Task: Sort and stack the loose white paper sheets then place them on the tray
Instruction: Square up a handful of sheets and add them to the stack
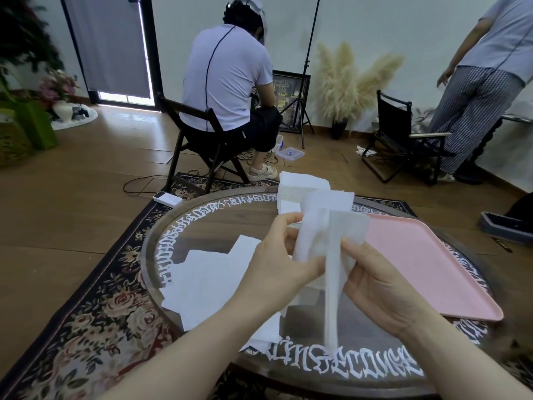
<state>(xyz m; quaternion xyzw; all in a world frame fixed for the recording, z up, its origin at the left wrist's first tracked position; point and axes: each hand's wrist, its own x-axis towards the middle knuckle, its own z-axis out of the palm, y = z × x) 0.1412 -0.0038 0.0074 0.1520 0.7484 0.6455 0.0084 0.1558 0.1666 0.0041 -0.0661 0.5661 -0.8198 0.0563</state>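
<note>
Both hands are up over the round table [202, 223], working a bunch of white sheets [326, 232]. The left hand [277, 267] has its fingers curled round the bunch from the left side, thumb on top near the upper edge. The right hand [383, 281] is pinching a sheet from the right, and a long narrow strip of it hangs straight down toward the near rim of the table. So both hands are gripping paper, neither one is loose.

On the table, left of the hands, there's a messy spread of loose sheets [207, 278] overlapping each other, some running under the left wrist. At the far edge of the table sits a neater stack [302, 186], squared up but with a few corners poking out. The pink tray [427, 264] lies on the right part of the table, just beside the right hand, and I can see nothing on its bare surface.

The table has white lettering around its rim and stands on a floral rug [95, 307]. Beyond the table a person sits on a folding chair [190, 140] with their back turned, and another person stands at the far right.
</note>
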